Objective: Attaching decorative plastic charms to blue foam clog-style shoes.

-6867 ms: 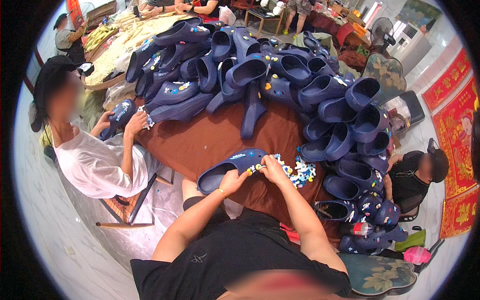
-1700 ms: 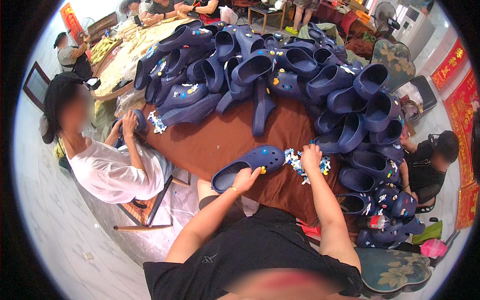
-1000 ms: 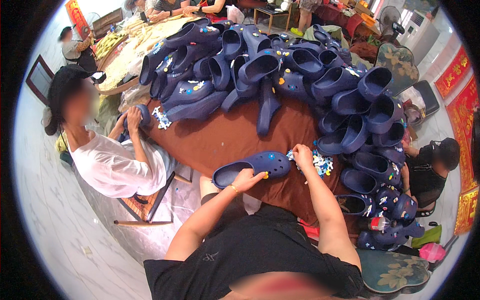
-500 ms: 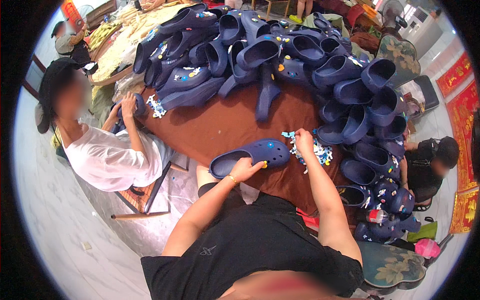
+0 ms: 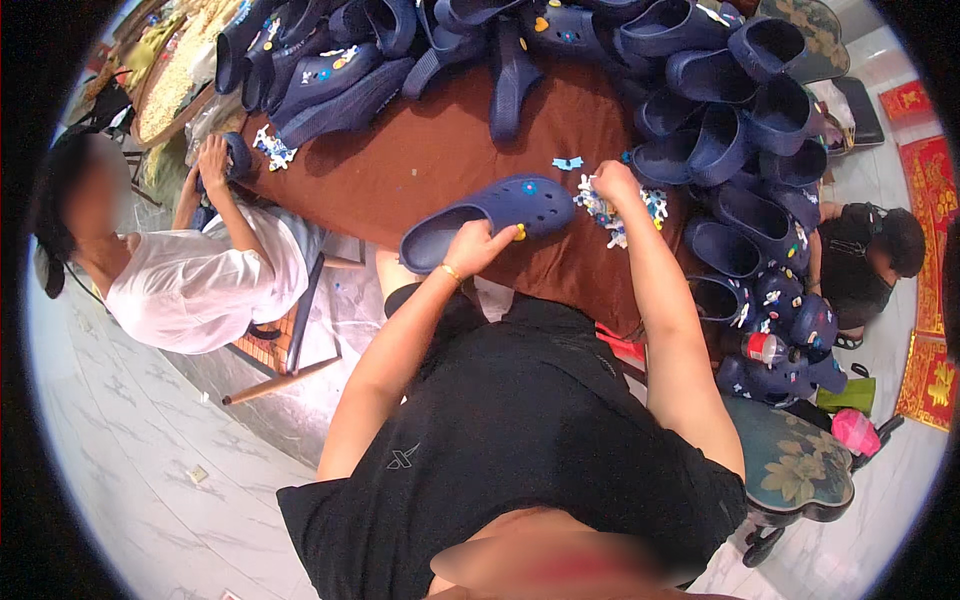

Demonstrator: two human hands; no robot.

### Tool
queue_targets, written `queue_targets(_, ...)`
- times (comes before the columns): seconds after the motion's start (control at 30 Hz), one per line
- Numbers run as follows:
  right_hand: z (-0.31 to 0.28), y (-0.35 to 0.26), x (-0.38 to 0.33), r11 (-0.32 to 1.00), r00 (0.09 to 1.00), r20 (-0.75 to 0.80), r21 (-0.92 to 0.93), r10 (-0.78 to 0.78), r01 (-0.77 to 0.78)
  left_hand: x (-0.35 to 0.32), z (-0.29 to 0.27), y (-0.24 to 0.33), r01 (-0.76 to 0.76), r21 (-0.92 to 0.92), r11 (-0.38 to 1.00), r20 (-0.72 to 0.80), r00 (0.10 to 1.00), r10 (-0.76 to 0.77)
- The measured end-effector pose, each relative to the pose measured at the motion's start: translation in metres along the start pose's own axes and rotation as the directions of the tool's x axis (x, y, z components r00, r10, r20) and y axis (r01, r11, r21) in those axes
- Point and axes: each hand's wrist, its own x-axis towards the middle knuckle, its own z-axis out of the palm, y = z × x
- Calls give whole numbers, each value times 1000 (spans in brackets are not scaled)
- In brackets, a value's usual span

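Note:
My left hand [image 5: 478, 249] is closed on the side of a navy clog [image 5: 545, 208], thumb near a yellow charm [image 5: 520, 233] fixed in it. A round blue charm [image 5: 530, 187] is set in its perforated toe, which points right. Close by, my right hand [image 5: 615, 184] has its fingers pinched together at a pile of small white, blue and yellow shoe charms [image 5: 648, 210]. What they grip, if anything, is hidden. A light-blue bow-shaped charm [image 5: 567, 163] lies apart on the brown cloth [image 5: 390, 200], just left of those fingers.
Many navy clogs [image 5: 700, 75] are heaped along the table's far and right sides. Another charm pile [image 5: 273, 148] lies far left, by a person in white [image 5: 200, 285] handling a clog. A person in black [image 5: 865, 260] is at the right, near a plastic bottle [image 5: 765, 347].
The whole scene sits higher in the picture. My right hand has moved off the light-blue bow charm, now lying alone, to the charm pile. My left hand keeps hold of the clog.

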Motion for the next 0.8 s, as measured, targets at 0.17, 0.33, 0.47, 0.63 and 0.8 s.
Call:
queue_targets(0.17, 6, -21, 0, 984, 961, -220, -91, -167, 150, 1, -2, 1, 2, 58, 998, -19, 1000, -1)
queue_targets(0.33, 15, -48, 7, 920, 921, -133, -203, -365, 335, -1, -2, 5, -18, -109, 994, -23, 1000, 16)
queue_targets(0.47, 15, -50, 12, 906, 930, -63, -257, -363, 337, -8, -6, 12, -164, -163, 973, -105, 983, 148)
queue_targets(0.63, 9, -46, 14, 873, 896, -89, -285, -436, 396, -7, -12, 14, 23, -2, 1000, 42, 999, -23)
queue_targets(0.8, 9, -43, 14, 839, 912, 62, -371, -405, 398, -2, -3, 5, -65, -62, 996, -43, 997, 62)
